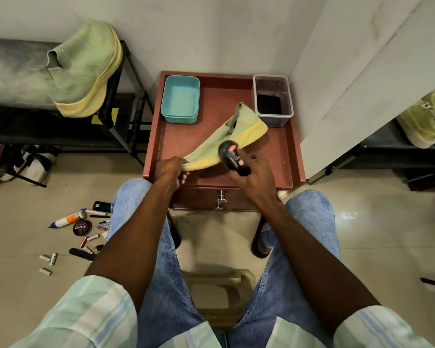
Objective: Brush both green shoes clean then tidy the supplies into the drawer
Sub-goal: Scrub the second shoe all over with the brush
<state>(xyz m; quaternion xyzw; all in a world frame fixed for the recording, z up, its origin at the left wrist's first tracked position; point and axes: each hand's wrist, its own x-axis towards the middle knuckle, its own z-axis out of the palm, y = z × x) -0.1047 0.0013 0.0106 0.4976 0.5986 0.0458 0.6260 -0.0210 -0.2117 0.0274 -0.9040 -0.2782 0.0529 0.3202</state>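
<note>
Pale floor tiles and white wall panels surround a small red-brown cabinet [186, 139], whose raised-edge top serves as the work surface and whose drawer [206, 199] below the front edge is seen closed, a metal handle at its middle. To the cabinet's left a dark shoe rack [126, 96] is seen, and on its corner nearest the cabinet one green shoe with a yellow sole [86, 69] is propped on its side. At the cabinet's back left corner a teal tub [180, 99] is placed, with nothing visible inside it. At the back right corner a clear plastic box [273, 100] is set, holding something flat and black on its floor that cannot be identified. Across the middle of the cabinet top the second green shoe [221, 136] is laid diagonally, heel toward the clear box and toe toward the front edge. The toe end is pinched by the left hand [171, 169], fingers curled over the yellow sole edge. A black brush [232, 156] is gripped by the right hand [254, 174] and held against the shoe's sole side near its middle. On the floor left of the cabinet, batteries, pens, a glue tube and a round polish tin [82, 227] are scattered.
</note>
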